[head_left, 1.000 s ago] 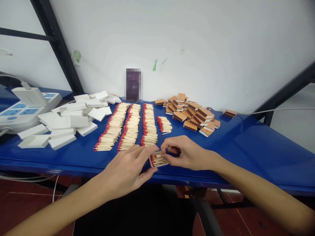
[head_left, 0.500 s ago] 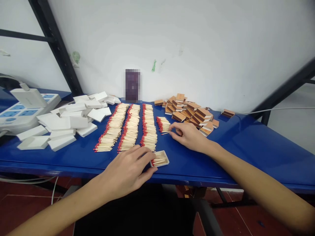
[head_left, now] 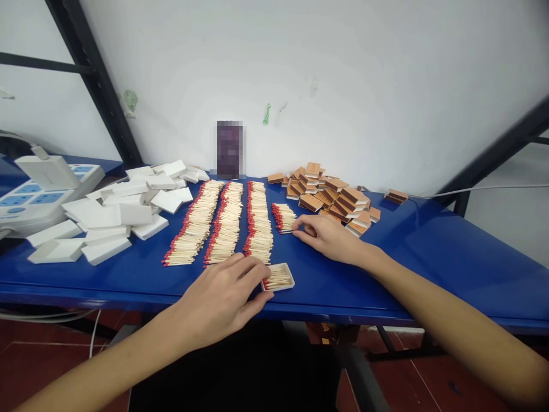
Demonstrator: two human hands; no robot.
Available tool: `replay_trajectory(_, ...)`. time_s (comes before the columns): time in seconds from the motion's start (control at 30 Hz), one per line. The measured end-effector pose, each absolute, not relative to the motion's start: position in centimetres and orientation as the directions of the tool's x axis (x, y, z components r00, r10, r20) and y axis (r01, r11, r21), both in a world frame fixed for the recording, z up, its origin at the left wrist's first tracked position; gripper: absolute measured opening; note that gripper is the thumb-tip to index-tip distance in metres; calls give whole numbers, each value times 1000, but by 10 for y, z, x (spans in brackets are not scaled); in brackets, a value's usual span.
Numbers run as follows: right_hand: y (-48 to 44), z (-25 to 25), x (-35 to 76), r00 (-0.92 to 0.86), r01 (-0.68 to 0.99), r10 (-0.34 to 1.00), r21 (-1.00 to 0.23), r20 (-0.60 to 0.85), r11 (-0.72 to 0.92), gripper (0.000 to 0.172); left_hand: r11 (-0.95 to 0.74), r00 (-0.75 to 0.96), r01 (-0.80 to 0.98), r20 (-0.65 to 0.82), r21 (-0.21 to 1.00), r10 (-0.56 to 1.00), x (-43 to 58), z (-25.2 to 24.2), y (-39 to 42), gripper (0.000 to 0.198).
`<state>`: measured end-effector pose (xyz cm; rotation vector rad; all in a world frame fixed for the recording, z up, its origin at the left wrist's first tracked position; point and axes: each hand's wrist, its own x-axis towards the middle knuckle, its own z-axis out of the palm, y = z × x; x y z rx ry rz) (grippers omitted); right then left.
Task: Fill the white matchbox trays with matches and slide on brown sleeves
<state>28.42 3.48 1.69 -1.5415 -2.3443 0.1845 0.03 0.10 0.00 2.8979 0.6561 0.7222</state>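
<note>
A small white matchbox tray [head_left: 290, 285], partly filled with red-tipped matches [head_left: 277, 277], lies near the table's front edge. My left hand [head_left: 231, 292] is closed on its left end, with fingers at the far side and thumb at the near side. My right hand [head_left: 328, 237] pinches the plain end of a match at the near end of a short row of matches [head_left: 283, 217]; its fingertips partly hide that end. Between the hands and the white pile run three long rows of matches [head_left: 195, 223], red heads facing left.
White empty trays [head_left: 107, 214] are heaped at the left, beside a power strip [head_left: 40, 197] with a plugged-in charger [head_left: 49, 171]. Brown matchbox sleeves [head_left: 332, 194] are piled behind my right hand. A blurred dark rectangle [head_left: 229, 149] stands against the wall. A white cable [head_left: 480, 190] runs at the right.
My right hand has shifted slightly left, bringing the separate match up against the short row's near end. My left hand and the tray have stayed put.
</note>
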Motion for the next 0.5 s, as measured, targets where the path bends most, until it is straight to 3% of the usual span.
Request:
replay_trajectory(0.3, 35, 18, 283, -365, 866, 914, -296, 176, 403, 14, -922, 850, 383, 368, 58, 377, -2, 4, 0, 33)
replay_trajectory(0.5, 32, 22, 284, -402, 861, 907, -287, 123, 421, 15, -919, 829, 390, 413, 58, 377, 0, 1, -1, 27)
